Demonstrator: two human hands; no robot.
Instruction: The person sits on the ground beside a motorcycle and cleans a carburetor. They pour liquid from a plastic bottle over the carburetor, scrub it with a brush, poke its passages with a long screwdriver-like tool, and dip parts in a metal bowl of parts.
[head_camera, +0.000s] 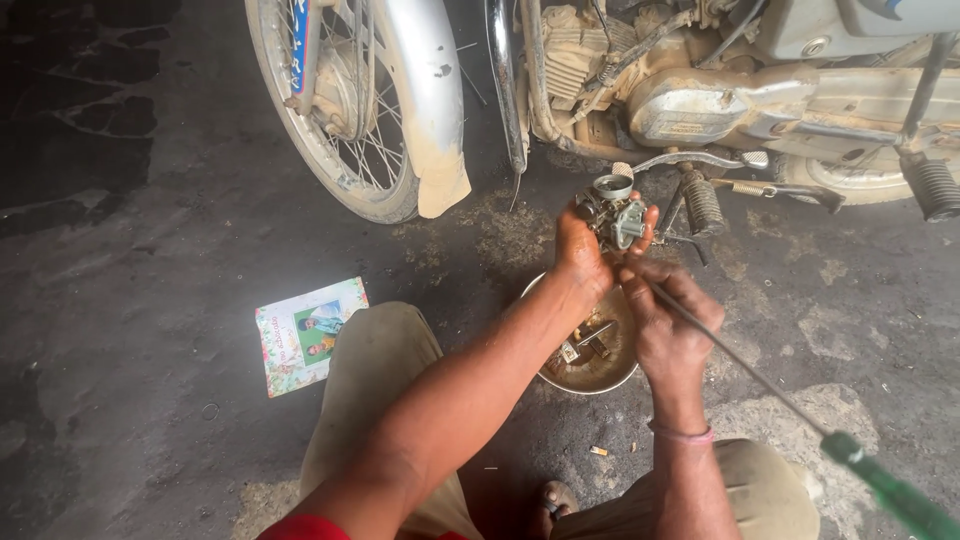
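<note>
Left hand (583, 252) gripping carburetor (612, 212), held up just above the metal bowl (590, 375). Right hand (668, 322) closed around a long screwdriver (760, 385), tip at the carburetor's underside, green handle trailing back right. Motorcycle (700, 90) just beyond both hands.

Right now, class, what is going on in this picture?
A person squats on an oily floor beside a motorcycle. The left hand holds a small carburettor up over a metal bowl of loose parts. The right hand grips a long screwdriver with a green handle, its tip at the carburettor. A printed card lies nearby.
</note>
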